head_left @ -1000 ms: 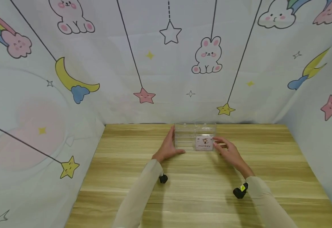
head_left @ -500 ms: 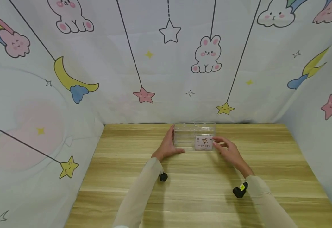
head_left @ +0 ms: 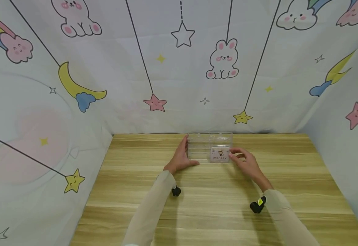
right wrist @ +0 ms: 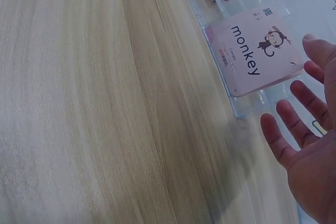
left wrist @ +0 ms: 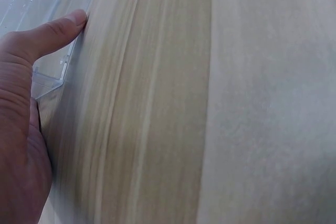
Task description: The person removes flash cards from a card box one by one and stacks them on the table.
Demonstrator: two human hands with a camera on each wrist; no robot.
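Monkey card (right wrist: pixel 254 51) sat right-front on our clear box (head_left: pixel 198 149); our left hand (head_left: pixel 180 160) spread wide against its left, likely steadying it (right hand (head_left: pixel 248 165) pinching? We couldn't tell).

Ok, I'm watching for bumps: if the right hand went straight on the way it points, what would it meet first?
Most likely the monkey card, in the clear organizer. The right hand is right beside that card; whether they touch is unclear from these views.
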